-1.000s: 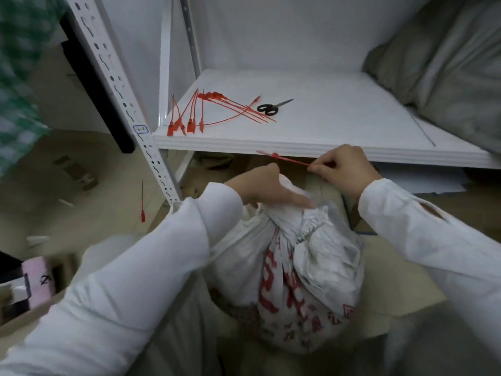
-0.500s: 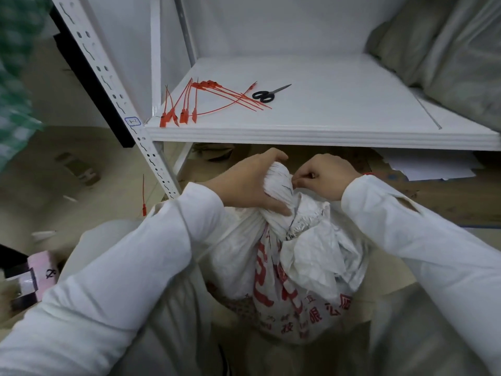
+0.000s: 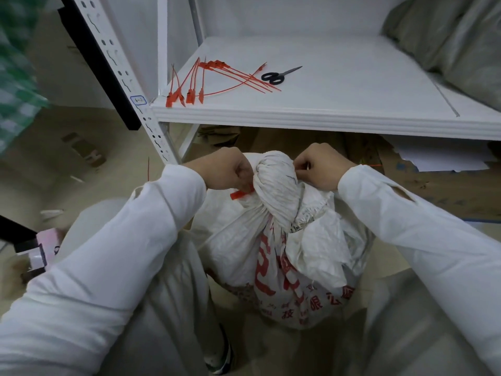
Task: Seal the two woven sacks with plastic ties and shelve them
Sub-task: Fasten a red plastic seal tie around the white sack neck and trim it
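A white woven sack (image 3: 292,256) with red print stands on the floor between my knees, its mouth twisted into a bunched neck (image 3: 276,183). My left hand (image 3: 225,169) pinches the red head of a plastic tie (image 3: 240,193) at the neck's left side. My right hand (image 3: 320,164) is curled against the neck's right side, pinching the tie's thin strap; the strap behind the neck is hidden. A thin red tail (image 3: 372,165) shows past my right wrist. A second sack is not clearly in view.
A white shelf (image 3: 325,118) above the sack carries several loose red ties (image 3: 206,82) and black scissors (image 3: 279,76). Grey-green bags (image 3: 461,42) fill its right end. A perforated upright (image 3: 135,104) stands left. Cardboard and paper lie under the shelf.
My right hand came down from the shelf edge with the tie to the sack's neck. My left hand let go of the neck and now pinches the tie's head.
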`<action>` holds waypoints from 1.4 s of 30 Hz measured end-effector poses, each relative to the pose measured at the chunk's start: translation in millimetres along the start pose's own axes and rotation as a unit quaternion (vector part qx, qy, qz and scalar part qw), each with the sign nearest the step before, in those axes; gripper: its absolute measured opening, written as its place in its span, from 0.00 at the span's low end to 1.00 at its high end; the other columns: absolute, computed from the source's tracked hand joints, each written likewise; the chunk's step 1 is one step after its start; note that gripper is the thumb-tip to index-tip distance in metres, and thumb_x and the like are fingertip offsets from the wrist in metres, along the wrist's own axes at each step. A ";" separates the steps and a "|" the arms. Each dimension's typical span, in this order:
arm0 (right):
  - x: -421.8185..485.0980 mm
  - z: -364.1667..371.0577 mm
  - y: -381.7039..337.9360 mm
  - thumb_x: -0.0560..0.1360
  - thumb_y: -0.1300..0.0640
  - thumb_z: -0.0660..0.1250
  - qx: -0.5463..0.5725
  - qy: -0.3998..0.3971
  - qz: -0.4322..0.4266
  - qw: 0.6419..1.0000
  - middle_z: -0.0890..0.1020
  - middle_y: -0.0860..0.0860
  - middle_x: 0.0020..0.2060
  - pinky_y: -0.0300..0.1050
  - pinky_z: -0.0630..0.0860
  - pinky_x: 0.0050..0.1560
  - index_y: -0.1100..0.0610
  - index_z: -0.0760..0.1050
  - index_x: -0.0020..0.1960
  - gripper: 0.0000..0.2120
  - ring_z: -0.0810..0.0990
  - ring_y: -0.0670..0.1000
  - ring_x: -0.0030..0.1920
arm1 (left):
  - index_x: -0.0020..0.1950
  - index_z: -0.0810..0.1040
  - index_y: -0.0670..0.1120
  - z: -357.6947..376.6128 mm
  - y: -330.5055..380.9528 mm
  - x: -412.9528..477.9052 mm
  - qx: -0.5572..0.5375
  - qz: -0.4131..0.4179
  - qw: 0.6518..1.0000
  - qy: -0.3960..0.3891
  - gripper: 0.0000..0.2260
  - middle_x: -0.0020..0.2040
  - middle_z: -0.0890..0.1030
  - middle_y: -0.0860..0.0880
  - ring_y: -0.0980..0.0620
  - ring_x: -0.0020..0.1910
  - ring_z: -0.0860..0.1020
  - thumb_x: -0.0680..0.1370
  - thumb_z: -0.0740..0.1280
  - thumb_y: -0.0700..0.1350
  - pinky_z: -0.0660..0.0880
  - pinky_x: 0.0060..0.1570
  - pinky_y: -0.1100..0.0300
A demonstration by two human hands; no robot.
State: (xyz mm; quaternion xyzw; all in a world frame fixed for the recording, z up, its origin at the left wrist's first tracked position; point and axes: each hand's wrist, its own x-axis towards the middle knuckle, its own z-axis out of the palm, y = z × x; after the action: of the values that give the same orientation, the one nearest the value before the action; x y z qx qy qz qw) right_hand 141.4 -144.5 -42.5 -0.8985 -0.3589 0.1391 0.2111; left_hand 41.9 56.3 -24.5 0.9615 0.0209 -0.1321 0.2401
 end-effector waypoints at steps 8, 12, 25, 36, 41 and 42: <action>-28.7 -40.4 27.3 0.70 0.71 0.70 0.050 0.010 0.027 0.998 0.84 0.56 0.34 0.40 0.77 0.35 0.58 0.79 0.44 0.09 0.81 0.52 0.31 | 0.49 0.80 0.47 7.8 -2.3 -17.1 0.024 -0.036 0.999 0.018 0.02 0.44 0.83 0.48 0.52 0.40 0.81 0.77 0.70 0.42 0.79 0.45 0.60; -56.4 -62.8 32.7 0.69 0.70 0.71 0.092 0.015 0.027 0.995 0.83 0.56 0.31 0.37 0.78 0.32 0.59 0.81 0.41 0.08 0.82 0.50 0.29 | 0.52 0.75 0.45 3.7 -1.0 -38.9 -0.111 -0.024 0.993 0.011 0.04 0.41 0.83 0.43 0.50 0.37 0.83 0.79 0.66 0.39 0.81 0.40 0.59; -96.2 -27.0 -2.7 0.68 0.66 0.75 0.210 0.057 -0.119 0.969 0.85 0.52 0.34 0.37 0.79 0.42 0.58 0.85 0.44 0.06 0.84 0.50 0.35 | 0.42 0.77 0.50 59.9 38.7 -76.6 -0.144 -0.027 0.982 0.116 0.23 0.40 0.80 0.49 0.49 0.39 0.78 0.59 0.77 0.64 0.77 0.39 0.53; -81.5 9.3 -4.6 0.69 0.59 0.76 -0.029 0.117 -0.288 0.950 0.83 0.50 0.35 0.43 0.76 0.36 0.58 0.84 0.39 0.02 0.81 0.50 0.34 | 0.34 0.78 0.39 84.7 52.1 -37.7 -0.148 -0.103 0.927 0.330 0.24 0.31 0.79 0.42 0.47 0.31 0.76 0.67 0.76 0.60 0.73 0.33 0.55; -67.6 32.2 -9.7 0.69 0.59 0.76 0.050 0.124 -0.218 0.967 0.84 0.50 0.36 0.34 0.72 0.40 0.57 0.85 0.41 0.02 0.81 0.48 0.36 | 0.31 0.80 0.39 81.3 39.6 -26.5 -0.179 -0.104 0.937 0.283 0.19 0.29 0.81 0.43 0.51 0.28 0.76 0.70 0.75 0.54 0.72 0.32 0.63; -64.9 34.1 -11.3 0.69 0.59 0.76 0.069 0.137 -0.190 0.970 0.85 0.50 0.37 0.34 0.73 0.42 0.56 0.85 0.42 0.03 0.81 0.48 0.37 | 0.33 0.82 0.39 75.2 34.0 -27.5 -0.218 -0.096 0.939 0.247 0.16 0.31 0.82 0.43 0.52 0.30 0.78 0.72 0.75 0.51 0.75 0.36 0.63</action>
State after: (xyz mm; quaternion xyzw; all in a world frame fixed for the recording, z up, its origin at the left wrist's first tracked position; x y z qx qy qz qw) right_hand 75.4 -173.3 -60.4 -0.8073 -0.4804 -0.0035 0.3428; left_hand 0.6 -8.3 -65.6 0.8815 0.2001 0.0952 0.4169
